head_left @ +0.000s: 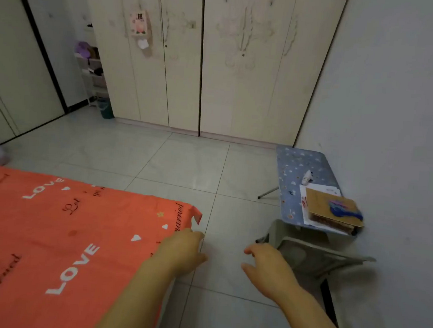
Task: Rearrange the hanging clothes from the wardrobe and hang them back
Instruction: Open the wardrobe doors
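A tall cream wardrobe (203, 59) stands across the room with all its doors closed, so no hanging clothes show. My left hand (181, 253) reaches forward over the corner of the bed, fingers loose and holding nothing. My right hand (267, 267) is stretched out over the tiled floor, fingers relaxed and empty. Both hands are far from the wardrobe.
A bed with an orange printed sheet (48, 241) fills the lower left. At the right wall stands a small blue folding table (295, 165) carrying a cardboard box (333, 212) and papers, with a grey plastic stool (307, 251) in front. A green bin (105, 108) and shelf rack (91, 63) stand left of the wardrobe.
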### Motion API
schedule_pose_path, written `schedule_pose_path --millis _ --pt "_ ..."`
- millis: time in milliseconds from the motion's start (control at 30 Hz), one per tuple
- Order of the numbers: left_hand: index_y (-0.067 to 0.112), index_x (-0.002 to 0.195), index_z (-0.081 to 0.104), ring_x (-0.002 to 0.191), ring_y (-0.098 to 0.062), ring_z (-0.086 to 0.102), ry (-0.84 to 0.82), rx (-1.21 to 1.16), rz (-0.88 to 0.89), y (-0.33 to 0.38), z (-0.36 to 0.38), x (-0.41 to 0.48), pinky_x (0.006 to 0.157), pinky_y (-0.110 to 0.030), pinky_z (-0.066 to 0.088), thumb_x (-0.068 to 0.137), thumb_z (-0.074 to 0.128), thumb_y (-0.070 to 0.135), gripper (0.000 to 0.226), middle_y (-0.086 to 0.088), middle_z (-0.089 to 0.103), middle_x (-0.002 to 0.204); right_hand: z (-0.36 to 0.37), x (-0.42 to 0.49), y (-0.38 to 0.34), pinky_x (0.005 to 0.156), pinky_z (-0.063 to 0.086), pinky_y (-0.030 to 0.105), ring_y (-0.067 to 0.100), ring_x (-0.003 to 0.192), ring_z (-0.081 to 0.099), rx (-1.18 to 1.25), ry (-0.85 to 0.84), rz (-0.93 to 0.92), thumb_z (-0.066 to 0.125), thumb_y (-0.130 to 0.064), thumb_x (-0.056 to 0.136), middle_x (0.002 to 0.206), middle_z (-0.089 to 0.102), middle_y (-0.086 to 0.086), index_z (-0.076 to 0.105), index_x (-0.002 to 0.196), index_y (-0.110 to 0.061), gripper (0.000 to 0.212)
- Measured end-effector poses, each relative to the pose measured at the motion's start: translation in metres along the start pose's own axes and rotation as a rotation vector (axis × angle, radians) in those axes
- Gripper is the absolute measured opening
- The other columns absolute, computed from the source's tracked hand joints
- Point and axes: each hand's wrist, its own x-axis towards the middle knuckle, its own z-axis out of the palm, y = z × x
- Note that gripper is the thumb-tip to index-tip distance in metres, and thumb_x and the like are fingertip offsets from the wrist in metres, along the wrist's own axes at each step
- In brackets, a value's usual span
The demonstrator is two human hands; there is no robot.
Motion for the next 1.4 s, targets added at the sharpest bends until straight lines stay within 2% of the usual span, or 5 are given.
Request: schedule_pose_path --millis 100,267,500,733,1400 --pt "0.016 0.139 0.037 0.122 -0.024 0.045 -0.019 -0.002 0.012 -0.009 -0.003 0.039 0.097 -0.036 0.041 0.091 0.053 0.037 0.054 -0.007 0.045 0.136 0.002 0.040 0.003 0.099 0.041 0.028 0.017 0.119 0.047 -0.010 0.007 -0.016 0.053 -0.036 0.093 0.133 0.046 0.003 0.046 0.133 -0.021 0.043" --pt "0.020 0.132 0.044 0.115 -0.022 0.049 -0.016 0.016 0.033 -0.033 -0.031 0.125 0.092 -0.035 0.044 0.090 0.052 0.039 0.046 -0.006 0.050 0.128 -0.016 0.125 0.002 0.098 0.042 0.030 0.018 0.117 0.048 -0.074 -0.002 0.033 0.053 -0.037 0.092 0.130 0.048 0.003 0.047 0.131 -0.020 0.042" --pt "0.019 0.143 0.032 0.125 -0.024 0.042 0.000 0.012 0.044 -0.059 -0.096 0.232 0.101 -0.037 0.039 0.092 0.048 0.044 0.058 -0.006 0.040 0.140 -0.060 0.244 -0.005 0.094 0.047 0.031 0.018 0.109 0.055 -0.006 0.026 0.085 0.053 -0.031 0.093 0.130 0.047 0.004 0.046 0.131 -0.020 0.040" --pt "0.019 0.143 0.032 0.127 -0.021 0.040 0.026 -0.001 0.054 -0.070 -0.132 0.328 0.101 -0.034 0.038 0.094 0.046 0.043 0.056 -0.003 0.037 0.143 -0.081 0.343 0.021 0.095 0.040 0.023 0.014 0.115 0.049 -0.031 0.054 0.127 0.053 -0.034 0.093 0.132 0.047 0.001 0.045 0.132 -0.022 0.041" --pt "0.020 0.145 0.028 0.129 -0.021 0.039 -0.008 0.014 -0.087 -0.049 -0.243 0.679 0.104 -0.033 0.036 0.094 0.045 0.044 0.059 -0.004 0.035 0.146 -0.203 0.714 0.106 0.090 0.040 0.021 0.016 0.113 0.048 -0.044 0.011 -0.011 0.054 -0.037 0.092 0.129 0.047 0.003 0.045 0.132 -0.021 0.044"
